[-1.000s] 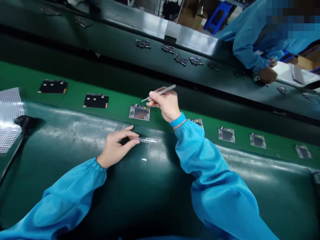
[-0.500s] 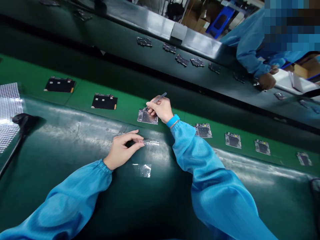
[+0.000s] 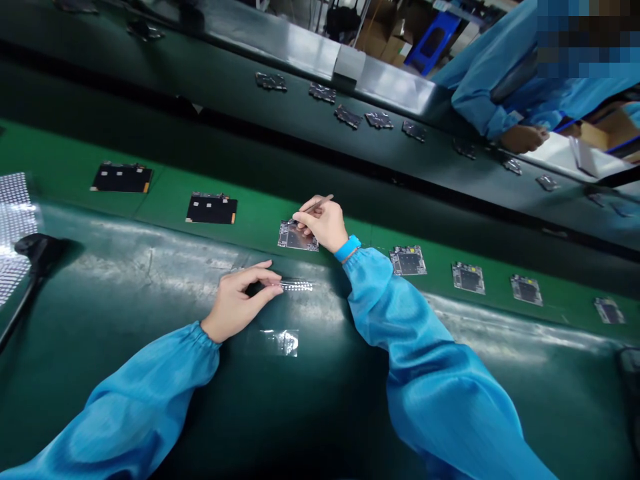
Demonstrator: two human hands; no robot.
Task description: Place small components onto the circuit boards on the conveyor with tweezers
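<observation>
My right hand (image 3: 325,223) is closed in a pinch on a slim grey tool that looks like tweezers (image 3: 326,199). Its lower tip is hidden by the fingers, right over the top edge of a circuit board (image 3: 296,239) with a shiny metal face. Lower and to the left, my left hand (image 3: 245,300) pinches a narrow clear strip with rows of small pale dots (image 3: 300,286) between thumb and forefinger. Below that strip, a piece of clear film (image 3: 283,342) lies on the dark green mat (image 3: 310,400).
Along the green belt (image 3: 265,200) lie black-covered boards (image 3: 212,208) to the left and bare boards (image 3: 409,260) to the right. A dotted sheet (image 3: 15,227) and a black cable end (image 3: 37,250) sit at far left. Across, a co-worker's hand (image 3: 523,138) is near more boards (image 3: 379,120).
The view has shifted slightly. Both my hands keep their grips, the right one still at the same board. Across the line, the co-worker's hands have lifted away from the boards.
</observation>
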